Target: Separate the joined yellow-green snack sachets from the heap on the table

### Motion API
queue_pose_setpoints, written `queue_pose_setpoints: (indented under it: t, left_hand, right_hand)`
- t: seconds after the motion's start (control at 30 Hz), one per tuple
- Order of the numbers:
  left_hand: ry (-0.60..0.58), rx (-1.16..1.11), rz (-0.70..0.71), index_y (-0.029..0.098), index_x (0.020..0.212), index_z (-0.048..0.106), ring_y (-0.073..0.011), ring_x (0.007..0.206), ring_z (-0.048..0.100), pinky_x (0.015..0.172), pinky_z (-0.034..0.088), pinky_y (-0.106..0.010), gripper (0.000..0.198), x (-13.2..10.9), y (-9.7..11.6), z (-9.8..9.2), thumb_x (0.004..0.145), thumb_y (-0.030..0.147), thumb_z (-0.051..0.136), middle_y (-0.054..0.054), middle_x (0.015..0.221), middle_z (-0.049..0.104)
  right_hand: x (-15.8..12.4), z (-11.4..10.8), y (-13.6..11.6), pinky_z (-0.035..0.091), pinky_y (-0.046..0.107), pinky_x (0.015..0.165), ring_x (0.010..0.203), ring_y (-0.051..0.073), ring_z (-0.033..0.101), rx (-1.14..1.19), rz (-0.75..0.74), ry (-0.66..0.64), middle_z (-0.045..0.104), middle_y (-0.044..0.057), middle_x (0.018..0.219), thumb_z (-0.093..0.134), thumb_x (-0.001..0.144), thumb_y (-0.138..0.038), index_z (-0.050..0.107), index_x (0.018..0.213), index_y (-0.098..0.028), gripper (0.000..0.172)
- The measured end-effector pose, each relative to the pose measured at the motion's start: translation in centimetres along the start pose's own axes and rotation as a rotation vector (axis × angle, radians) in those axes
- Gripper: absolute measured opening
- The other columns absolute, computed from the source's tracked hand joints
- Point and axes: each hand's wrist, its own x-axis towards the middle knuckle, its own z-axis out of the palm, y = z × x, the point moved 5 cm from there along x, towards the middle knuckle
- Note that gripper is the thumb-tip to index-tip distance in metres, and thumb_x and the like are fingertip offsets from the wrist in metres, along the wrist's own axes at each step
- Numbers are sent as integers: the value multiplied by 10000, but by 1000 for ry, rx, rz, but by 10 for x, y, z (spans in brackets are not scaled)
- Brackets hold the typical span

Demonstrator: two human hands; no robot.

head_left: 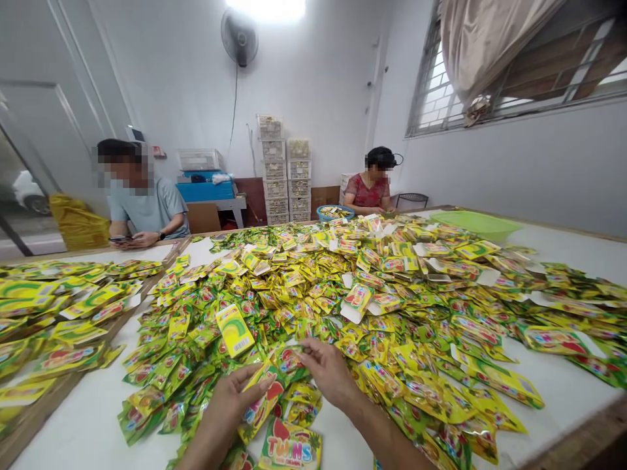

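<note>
My left hand is closed around a small yellow-and-green carton printed with fruit, tilted with its upper end away from me. At that upper end, my right hand pinches a shiny green-and-red packet between thumb and fingers. Whether the packet is partly inside the carton, I cannot tell. Just below lies a carton marked TWINS, face up. Beyond my left hand a yellow carton rests on the wide heap of packets.
Cartons, several with white flaps raised, lie over the heap and on a wood-edged table at left. A green basin and a blue basin stand farther back. Two people sit across the table, one holding a phone. White crates are stacked behind.
</note>
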Motion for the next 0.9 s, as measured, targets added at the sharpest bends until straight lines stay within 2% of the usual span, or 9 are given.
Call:
queue_pose_setpoints:
  t: [0.2,0.37,0.43,0.5,0.6,0.67,0.77,0.83,0.9]
  left_hand:
    - [-54,36,12,140,815,707,-263,770,674,682,525,-316,419,1,-4,5,482,368,820,-81,856,731]
    - [16,-91,-22,134,822,692,-230,669,676,631,526,-310,482,18,-25,-1,414,333,852,-75,774,733]
    - [17,-107,-41,122,791,688,-227,616,671,596,522,-305,498,21,-29,-2,370,320,866,-76,716,728]
    - [3,-128,-39,120,793,685,-232,606,672,594,522,-307,485,19,-27,0,388,319,862,-76,690,726]
    - [-5,-154,-9,129,856,678,-233,641,681,634,527,-314,446,11,-15,2,484,320,831,-70,696,729]
    - [7,-154,8,127,868,672,-234,655,683,640,527,-314,445,6,-10,4,493,309,827,-62,679,726]
    - [12,-148,19,124,854,668,-237,637,678,618,526,-318,463,5,-10,8,466,313,834,-57,670,723]
    - [-7,-138,7,126,847,669,-234,616,674,618,526,-328,467,7,-9,11,459,327,833,-58,673,722]
    - [12,-89,8,125,843,672,-229,604,668,615,525,-327,466,7,-2,4,459,339,826,-63,671,721]
  right_hand:
    - [-6,5,-15,344,239,607,639,131,475,-174,-89,-118,542,-10,649,552,753,-231,636,711,-199,100]
    - [-5,13,2,340,212,515,533,104,440,76,129,31,486,-40,552,652,645,-272,587,626,-173,119]
    - [-8,20,1,349,213,523,538,108,470,78,133,47,520,-34,549,645,637,-247,602,619,-168,92]
    - [-10,24,-4,346,214,527,536,109,479,40,101,9,539,-29,543,595,678,-228,629,637,-168,81]
    - [-14,26,-13,336,212,522,526,103,459,48,75,-77,551,-26,564,522,778,-291,635,793,-177,161]
    - [-16,27,-16,313,201,500,504,90,415,92,78,-137,534,-43,565,508,811,-345,578,905,-195,190]
    - [-17,34,-16,253,183,459,467,71,333,203,116,-254,438,-87,519,554,794,-394,485,928,-222,229]
    - [-18,39,-15,266,180,464,471,70,361,338,162,-339,441,-90,533,579,772,-424,450,939,-224,291]
    - [-17,35,-17,332,193,514,535,90,462,416,168,-329,524,-61,599,578,770,-425,435,986,-218,331]
